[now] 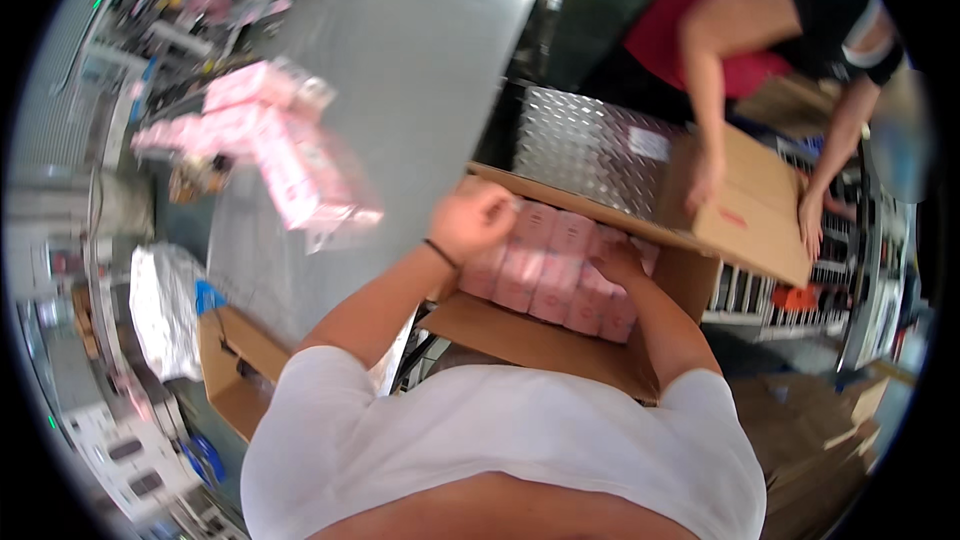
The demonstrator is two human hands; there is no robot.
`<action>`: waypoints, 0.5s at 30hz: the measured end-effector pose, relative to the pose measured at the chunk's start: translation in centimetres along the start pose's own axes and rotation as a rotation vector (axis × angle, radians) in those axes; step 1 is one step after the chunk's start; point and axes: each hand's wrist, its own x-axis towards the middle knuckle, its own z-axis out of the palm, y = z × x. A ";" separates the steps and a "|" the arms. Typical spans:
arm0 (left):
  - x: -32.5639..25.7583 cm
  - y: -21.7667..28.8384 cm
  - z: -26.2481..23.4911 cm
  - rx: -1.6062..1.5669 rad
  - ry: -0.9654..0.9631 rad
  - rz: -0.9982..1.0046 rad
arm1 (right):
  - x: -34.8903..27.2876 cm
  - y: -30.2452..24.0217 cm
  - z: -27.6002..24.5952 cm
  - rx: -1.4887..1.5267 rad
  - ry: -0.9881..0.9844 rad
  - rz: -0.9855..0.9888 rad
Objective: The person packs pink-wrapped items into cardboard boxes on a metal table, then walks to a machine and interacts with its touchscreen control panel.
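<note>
In front of me an open cardboard box (545, 340) holds rows of pink wrapped packs (550, 270). My left hand (475, 222) is over the box's left end, its fingers curled inward. Whatever may be in those fingers is hidden. Inside the box, my right hand (618, 262) rests on the packs toward the right end, fingers stretched over their tops. Left of the box, a blurred heap of pink packs in clear film (300, 170) lies at the metal table's (400, 60) left side.
Across from me, a co-worker's hand (708, 180) and other hand (810, 220) are at a cardboard flap (755, 205). A diamond-plate metal surface (575, 145) lies behind the box. Another open carton (235, 365) stands lower left, beside a silvery bag (165, 310). Flat cardboard (800, 440) lies lower right.
</note>
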 end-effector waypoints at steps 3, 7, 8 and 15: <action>-2.0 -5.4 -15.3 0.839 0.529 -0.223 | -3.1 -6.5 -7.1 0.273 -0.321 -0.044; -8.6 -17.9 -24.5 0.097 0.369 -0.754 | -4.7 -19.5 -12.9 0.614 -0.379 -0.295; -8.1 -16.5 -22.1 0.334 0.227 -0.709 | -3.8 -22.1 -13.5 0.743 -0.320 -0.346; -2.2 -17.9 -30.4 0.784 0.018 -0.203 | -1.7 -38.4 -18.8 0.584 0.303 -0.361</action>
